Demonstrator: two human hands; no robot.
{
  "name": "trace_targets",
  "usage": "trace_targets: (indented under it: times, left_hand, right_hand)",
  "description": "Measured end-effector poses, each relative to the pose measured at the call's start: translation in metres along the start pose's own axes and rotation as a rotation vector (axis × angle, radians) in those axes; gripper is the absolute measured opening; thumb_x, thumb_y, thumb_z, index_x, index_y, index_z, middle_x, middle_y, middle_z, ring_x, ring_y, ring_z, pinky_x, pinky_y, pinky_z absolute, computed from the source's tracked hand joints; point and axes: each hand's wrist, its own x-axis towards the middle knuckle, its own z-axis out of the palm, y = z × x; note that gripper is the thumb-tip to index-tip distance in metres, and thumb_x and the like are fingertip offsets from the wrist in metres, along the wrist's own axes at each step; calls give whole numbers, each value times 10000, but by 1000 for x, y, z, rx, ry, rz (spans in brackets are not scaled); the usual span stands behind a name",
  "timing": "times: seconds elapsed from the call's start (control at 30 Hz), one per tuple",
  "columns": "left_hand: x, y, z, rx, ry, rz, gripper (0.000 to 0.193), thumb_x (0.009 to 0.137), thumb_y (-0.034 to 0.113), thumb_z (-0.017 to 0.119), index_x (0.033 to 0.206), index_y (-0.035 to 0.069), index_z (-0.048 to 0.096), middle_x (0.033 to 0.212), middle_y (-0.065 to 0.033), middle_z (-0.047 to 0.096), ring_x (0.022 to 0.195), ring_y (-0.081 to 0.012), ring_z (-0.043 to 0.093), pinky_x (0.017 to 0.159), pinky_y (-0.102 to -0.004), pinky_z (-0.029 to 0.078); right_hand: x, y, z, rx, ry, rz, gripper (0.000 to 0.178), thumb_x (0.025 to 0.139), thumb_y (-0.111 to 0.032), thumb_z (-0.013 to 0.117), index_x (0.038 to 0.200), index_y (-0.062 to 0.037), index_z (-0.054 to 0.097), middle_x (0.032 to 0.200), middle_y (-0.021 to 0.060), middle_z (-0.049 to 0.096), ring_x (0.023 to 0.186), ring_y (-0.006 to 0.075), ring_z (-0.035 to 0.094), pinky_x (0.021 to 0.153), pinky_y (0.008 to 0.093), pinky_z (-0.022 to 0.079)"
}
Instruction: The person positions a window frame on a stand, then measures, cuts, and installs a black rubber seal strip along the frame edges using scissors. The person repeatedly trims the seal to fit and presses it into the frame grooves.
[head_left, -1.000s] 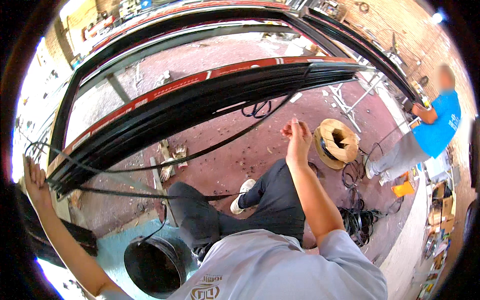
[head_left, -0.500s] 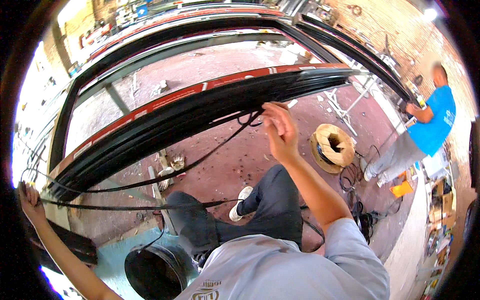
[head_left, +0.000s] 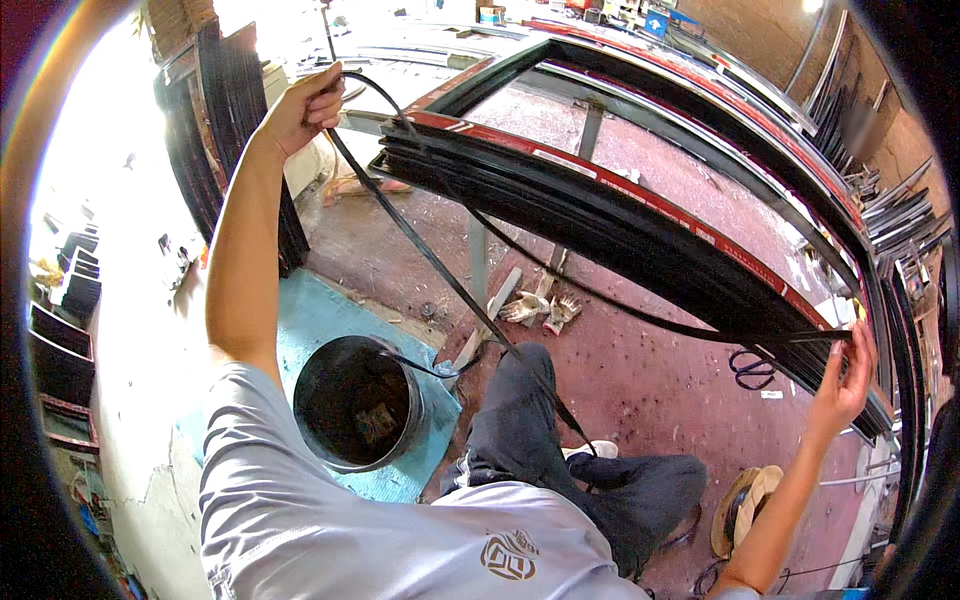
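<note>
A long flexible black strip [head_left: 600, 297], rubber-like, runs between my hands. My left hand [head_left: 305, 112] is raised at the upper left, closed round the strip where it bends into a loop. One length sags across to the right; another drops past my knee toward the floor. My right hand [head_left: 848, 385], at the far right, pinches the strip between thumb and fingers beside the frame's edge. The large rectangular black frame [head_left: 560, 205], with red film along its top faces, lies raised in front of me. Part of the strip lies over the frame's near side.
A black bucket [head_left: 358, 405] stands on a light-blue sheet [head_left: 310, 310] at my left. Work gloves [head_left: 540, 308] and black-handled scissors [head_left: 752, 370] are near the frame. A wooden spool [head_left: 745, 510] sits by my right forearm. Dark profiles [head_left: 225, 130] lean at the upper left.
My view has swung left, bringing the bucket and leaning profiles further in; the co-worker is out of sight. My left hand has lifted with the strip, and my hands hold it widely apart.
</note>
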Motion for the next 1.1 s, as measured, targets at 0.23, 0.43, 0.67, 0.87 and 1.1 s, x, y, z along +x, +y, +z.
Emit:
trace_targets:
  times: [0.23, 0.43, 0.67, 0.87, 1.1]
  left_hand:
    - [-16, -12, -21, 32, 36, 76, 205, 1037, 258, 553, 1050, 60, 603, 678, 81, 381, 585, -44, 381, 638, -232, 398]
    - [-18, -32, -25, 150, 285, 6, 320, 1019, 314, 592, 1183, 40, 611, 718, 93, 373, 608, -35, 350, 628, -209, 349]
    - [-4, -40, -63, 421, 153, 55, 364, 1011, 335, 612, 1204, 28, 581, 730, 49, 420, 647, -67, 418, 720, -238, 418]
    - [-8, -33, -85, 517, 157, -2, 443, 964, 414, 652, 1158, 18, 609, 831, 42, 506, 737, -55, 477, 763, -251, 452]
    - [1, -10, -25, 592, 54, -66, 312, 978, 340, 650, 977, 35, 586, 800, 37, 463, 753, -65, 497, 832, -253, 485]
  right_hand:
    - [38, 4, 4, -256, 13, -157, 195, 978, -82, 634, 1159, -19, 670, 1178, 105, 646, 1026, 202, 638, 812, 299, 523]
    - [43, -6, 10, -389, 102, -245, 224, 932, -89, 681, 1153, -50, 674, 1117, 122, 659, 1003, 251, 650, 791, 333, 523]
    - [60, -7, 3, -456, 124, -330, 163, 871, -79, 703, 1033, -75, 692, 1010, 101, 683, 938, 308, 632, 850, 406, 490]
    - [55, -14, 9, -304, -257, -311, 198, 846, -62, 686, 1042, -40, 682, 995, 144, 654, 966, 346, 607, 867, 402, 481]
    - [33, -16, 8, -200, -463, -142, 209, 919, -62, 619, 1119, -22, 665, 1059, 104, 626, 1029, 247, 607, 954, 349, 455]
